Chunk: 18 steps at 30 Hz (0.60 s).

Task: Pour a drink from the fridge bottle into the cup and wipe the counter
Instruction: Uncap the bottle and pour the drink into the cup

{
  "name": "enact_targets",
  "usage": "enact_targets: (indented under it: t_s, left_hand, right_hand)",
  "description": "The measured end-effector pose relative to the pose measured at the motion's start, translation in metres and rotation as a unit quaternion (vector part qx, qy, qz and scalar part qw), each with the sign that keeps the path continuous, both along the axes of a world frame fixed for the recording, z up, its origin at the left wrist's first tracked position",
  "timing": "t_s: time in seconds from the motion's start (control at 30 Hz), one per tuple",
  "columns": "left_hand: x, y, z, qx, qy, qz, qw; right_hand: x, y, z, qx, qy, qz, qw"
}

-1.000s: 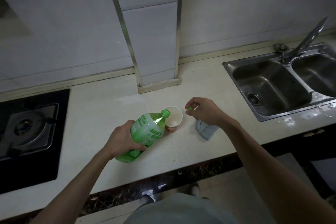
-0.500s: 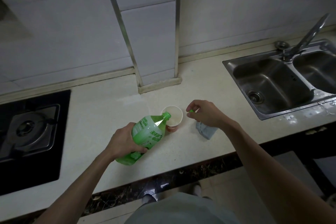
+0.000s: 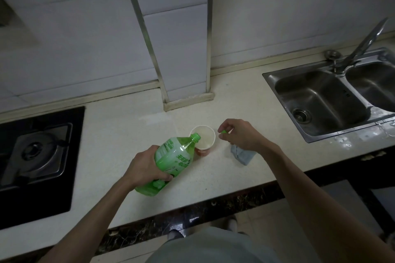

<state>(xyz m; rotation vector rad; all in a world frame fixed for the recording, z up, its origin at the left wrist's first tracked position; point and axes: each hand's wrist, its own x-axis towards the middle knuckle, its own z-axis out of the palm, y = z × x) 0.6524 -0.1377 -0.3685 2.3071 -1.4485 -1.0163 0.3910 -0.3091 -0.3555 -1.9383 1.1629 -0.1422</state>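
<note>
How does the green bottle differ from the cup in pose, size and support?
The green bottle is tilted, its mouth over the rim; the cup stands upright. The bottle is held in the left hand; the cup rests on the counter, untouched. The bottle is larger than the cup. Both are open at the top.

Dim light is falling on a white tiled wall [image 3: 277,17]; a pale speckled stone counter [image 3: 235,102] is carrying a black glass gas hob [image 3: 42,188] left, a stainless steel double sink [image 3: 320,96] right.
</note>
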Motion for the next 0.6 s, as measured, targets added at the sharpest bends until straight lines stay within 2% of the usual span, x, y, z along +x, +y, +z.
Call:
enact_targets:
  t_s: [0.6]
  left_hand:
    - [-0.0001,0.0022,0.0038,-0.001,0.010,0.005,1.000]
  right_hand:
    - [0.0019,0.0028,0.0043,0.005,0.007,0.005,1.000]
